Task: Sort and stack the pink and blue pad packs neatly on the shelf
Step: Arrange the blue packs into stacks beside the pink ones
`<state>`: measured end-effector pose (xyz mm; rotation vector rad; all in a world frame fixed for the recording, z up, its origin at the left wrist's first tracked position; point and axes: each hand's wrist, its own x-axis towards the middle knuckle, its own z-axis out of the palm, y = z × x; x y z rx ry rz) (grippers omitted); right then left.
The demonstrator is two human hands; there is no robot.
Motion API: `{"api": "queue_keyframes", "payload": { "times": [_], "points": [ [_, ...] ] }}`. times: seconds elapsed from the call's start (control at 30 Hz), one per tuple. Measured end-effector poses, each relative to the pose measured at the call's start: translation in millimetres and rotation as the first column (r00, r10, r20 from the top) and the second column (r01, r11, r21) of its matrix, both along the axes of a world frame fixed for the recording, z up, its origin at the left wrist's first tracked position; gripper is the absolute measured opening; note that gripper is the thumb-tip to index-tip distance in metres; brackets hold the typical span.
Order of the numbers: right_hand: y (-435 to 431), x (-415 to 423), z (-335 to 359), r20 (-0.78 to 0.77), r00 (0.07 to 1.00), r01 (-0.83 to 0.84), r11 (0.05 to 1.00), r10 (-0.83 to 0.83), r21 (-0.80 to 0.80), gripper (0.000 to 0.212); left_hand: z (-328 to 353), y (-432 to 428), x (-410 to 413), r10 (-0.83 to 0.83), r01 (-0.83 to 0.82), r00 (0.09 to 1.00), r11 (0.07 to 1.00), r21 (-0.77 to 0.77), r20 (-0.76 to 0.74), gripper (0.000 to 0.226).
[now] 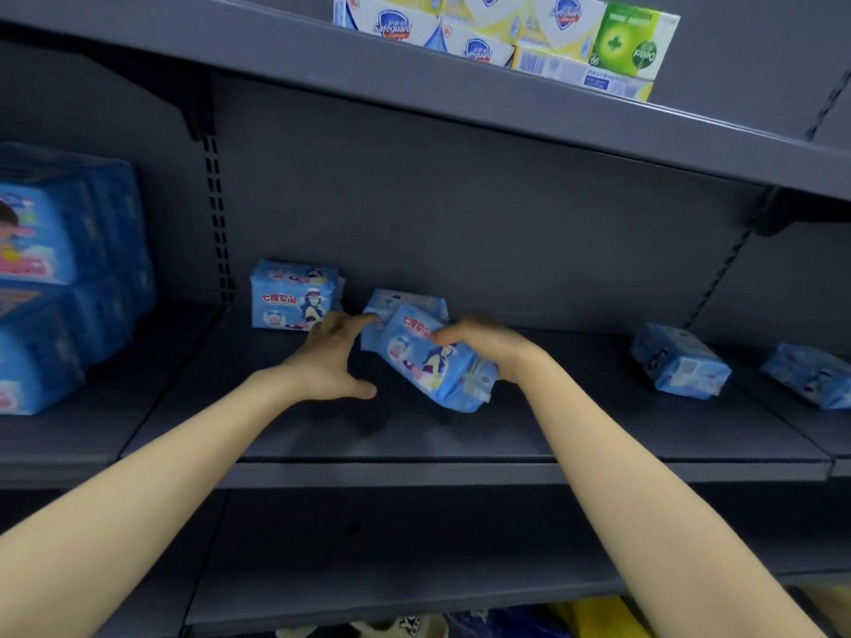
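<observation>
On the grey middle shelf [414, 435] my right hand [488, 347] grips a blue pad pack [433, 361], holding it tilted above the shelf. Behind it lies a second blue pack [405, 303]. My left hand [331, 356] is spread open, its fingertips touching that second pack. An upright blue pack [292, 297] stands at the back left. Two more blue packs lie to the right, one [679, 361] on this shelf and one [810, 377] on the neighbouring bay. No pink pack shows.
A tall stack of larger blue packs [60, 278] fills the left bay. Soap boxes [497, 34] sit on the upper shelf, whose front edge overhangs the work area. Colourful goods show below the lower shelf.
</observation>
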<state>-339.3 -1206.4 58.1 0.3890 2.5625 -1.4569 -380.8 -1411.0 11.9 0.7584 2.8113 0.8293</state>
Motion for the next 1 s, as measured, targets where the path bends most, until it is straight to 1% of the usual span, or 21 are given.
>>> {"api": "queue_keyframes", "payload": {
  "times": [0.07, 0.2, 0.3, 0.33, 0.43, 0.47, 0.5, 0.57, 0.6, 0.63, 0.73, 0.8, 0.83, 0.9, 0.93, 0.97, 1.0],
  "points": [
    [1, 1, 6, 0.086, 0.995, 0.067, 0.975, -0.05, -0.211, 0.018, 3, -3, 1, 0.012, -0.013, 0.999, 0.999, 0.031, 0.033, 0.101],
    [7, -1, 4, 0.149, 0.986, 0.14, 0.875, -0.079, -0.462, 0.021, 9, -9, 3, -0.019, -0.019, 0.982, 0.98, 0.196, 0.188, 0.102],
    [7, -2, -6, 0.171, 0.983, 0.142, 0.846, -0.061, -0.515, 0.025, 14, -13, 4, -0.066, -0.017, 0.963, 0.953, 0.303, 0.263, 0.104],
    [6, 0, -9, 0.181, 0.982, 0.134, 0.838, -0.043, -0.53, 0.027, 15, -13, 4, -0.092, -0.008, 0.955, 0.943, 0.334, 0.283, 0.102],
    [5, 4, -16, 0.203, 0.979, 0.117, 0.826, -0.003, -0.551, 0.032, 21, -14, 6, -0.197, 0.03, 0.919, 0.899, 0.437, 0.342, 0.077],
    [4, 4, -19, 0.213, 0.977, 0.109, 0.828, 0.014, -0.551, 0.034, 24, -13, 7, -0.229, 0.045, 0.904, 0.891, 0.452, 0.362, 0.075],
    [4, 4, -21, 0.225, 0.974, 0.104, 0.826, 0.029, -0.553, 0.038, 26, -13, 8, -0.255, 0.057, 0.889, 0.887, 0.459, 0.381, 0.078],
    [3, 3, -26, 0.234, 0.97, 0.083, 0.823, 0.061, -0.562, 0.05, 28, -13, 8, -0.276, 0.059, 0.871, 0.88, 0.471, 0.406, 0.095],
    [2, 2, -27, 0.239, 0.968, 0.076, 0.828, 0.071, -0.555, 0.054, 29, -13, 9, -0.271, 0.046, 0.867, 0.879, 0.475, 0.417, 0.101],
    [1, 3, -26, 0.241, 0.968, 0.073, 0.84, 0.071, -0.538, 0.053, 29, -13, 10, -0.256, 0.027, 0.87, 0.878, 0.478, 0.421, 0.104],
    [0, -3, -23, 0.218, 0.975, 0.075, 0.858, 0.044, -0.508, 0.046, 27, -13, 12, -0.183, -0.041, 0.896, 0.873, 0.486, 0.404, 0.102],
    [-2, -9, -16, 0.156, 0.987, 0.052, 0.873, 0.028, -0.484, 0.043, 23, -13, 13, -0.106, -0.104, 0.914, 0.871, 0.48, 0.391, 0.098],
    [-4, -11, -11, 0.094, 0.995, 0.022, 0.894, 0.023, -0.447, 0.04, 21, -14, 13, -0.067, -0.134, 0.922, 0.868, 0.477, 0.381, 0.097],
    [-14, -9, 0, -0.082, 0.996, -0.067, 0.953, 0.044, -0.294, 0.031, 18, -15, 13, -0.001, -0.179, 0.935, 0.863, 0.473, 0.355, 0.098],
    [-20, -4, 8, -0.159, 0.983, -0.125, 0.975, 0.096, -0.185, 0.028, 16, -16, 13, 0.026, -0.193, 0.941, 0.86, 0.472, 0.338, 0.099],
    [-26, 1, 15, -0.205, 0.961, -0.202, 0.978, 0.188, -0.05, 0.031, 15, -17, 14, 0.049, -0.204, 0.946, 0.858, 0.471, 0.321, 0.098],
    [-32, 2, 18, -0.207, 0.93, -0.289, 0.952, 0.305, 0.103, 0.044, 13, -17, 15, 0.067, -0.212, 0.949, 0.856, 0.471, 0.307, 0.097]
  ]
}}
